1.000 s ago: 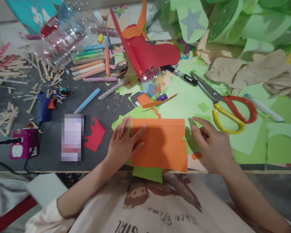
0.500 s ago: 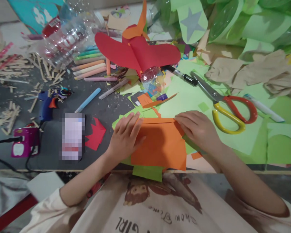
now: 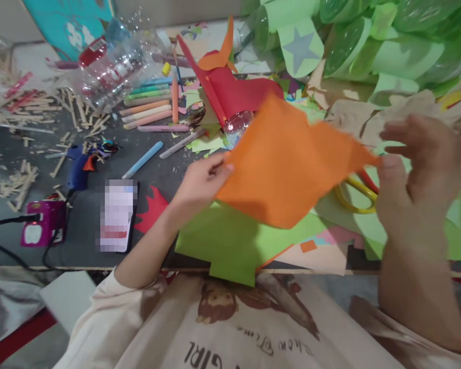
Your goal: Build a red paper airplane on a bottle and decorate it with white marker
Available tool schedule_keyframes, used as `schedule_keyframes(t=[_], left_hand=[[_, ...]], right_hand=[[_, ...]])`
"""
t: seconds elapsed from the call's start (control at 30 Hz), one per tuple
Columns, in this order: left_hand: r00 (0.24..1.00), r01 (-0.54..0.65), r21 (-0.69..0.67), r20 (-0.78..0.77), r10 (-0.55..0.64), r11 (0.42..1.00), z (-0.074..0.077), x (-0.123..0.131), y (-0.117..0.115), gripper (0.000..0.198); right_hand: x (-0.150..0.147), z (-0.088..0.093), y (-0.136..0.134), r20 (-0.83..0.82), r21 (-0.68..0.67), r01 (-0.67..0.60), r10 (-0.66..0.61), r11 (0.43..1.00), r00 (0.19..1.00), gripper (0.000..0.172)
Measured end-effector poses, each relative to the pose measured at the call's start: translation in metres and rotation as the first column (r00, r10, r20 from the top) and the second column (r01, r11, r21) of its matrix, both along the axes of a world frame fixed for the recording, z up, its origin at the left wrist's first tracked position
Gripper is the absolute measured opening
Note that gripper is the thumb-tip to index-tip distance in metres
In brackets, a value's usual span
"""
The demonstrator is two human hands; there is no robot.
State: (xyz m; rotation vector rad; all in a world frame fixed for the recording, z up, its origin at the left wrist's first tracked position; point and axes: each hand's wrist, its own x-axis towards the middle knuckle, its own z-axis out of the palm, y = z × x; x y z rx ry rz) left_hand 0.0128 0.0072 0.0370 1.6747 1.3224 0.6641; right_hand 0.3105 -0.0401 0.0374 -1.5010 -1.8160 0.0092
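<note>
An orange paper sheet [image 3: 288,164] is lifted off the table and held between both my hands. My left hand [image 3: 202,182] pinches its left edge. My right hand [image 3: 415,174], blurred by motion, pinches its pointed right corner. Under the sheet lies a light green paper [image 3: 230,241] on the dark table. Yellow and red scissors [image 3: 355,197] are mostly hidden behind the orange sheet and my right hand.
A red and orange paper figure [image 3: 230,84] on a plastic bottle stands behind the sheet. Pastel pens [image 3: 146,110], a clear bottle [image 3: 111,72], wooden sticks [image 3: 15,179], a blue glue gun [image 3: 77,166], a phone [image 3: 117,215] and a red paper scrap [image 3: 151,210] lie left. Green paper and bottles [image 3: 369,46] fill the back right.
The orange sheet lay flat on the table under my hands; now both hands have lifted it and turned it, baring the green paper beneath. My right hand moved right and up.
</note>
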Motion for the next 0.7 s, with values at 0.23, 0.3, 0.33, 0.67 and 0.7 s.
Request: schedule_keyframes(t=[0.23,0.3,0.33,0.67,0.7], left_hand=[[0.822,-0.101,-0.385,0.487,0.295,0.917,-0.026,0.002,0.005,0.025],[0.792,-0.083,-0.420,0.522,0.315,0.904,-0.029,0.005,0.001,0.027],[0.782,-0.073,-0.433,0.534,0.320,0.899,-0.030,0.007,0.000,0.027],[0.792,-0.017,-0.413,0.550,0.265,0.910,-0.033,0.001,-0.001,0.032],[0.801,-0.007,-0.419,0.542,0.256,0.908,-0.033,0.000,-0.001,0.033]], right_hand=[[0.040,-0.022,-0.024,0.425,-0.539,0.392,-0.161,0.746,0.891,0.060],[0.042,-0.026,-0.025,0.454,-0.519,0.359,-0.105,0.776,0.885,0.059],[0.042,-0.027,-0.023,0.470,-0.504,0.342,-0.080,0.793,0.879,0.060],[0.015,-0.011,0.004,0.339,-0.688,0.438,-0.277,0.579,0.899,0.042],[0.012,-0.010,0.002,0.204,-0.709,0.382,-0.345,0.593,0.916,0.041]])
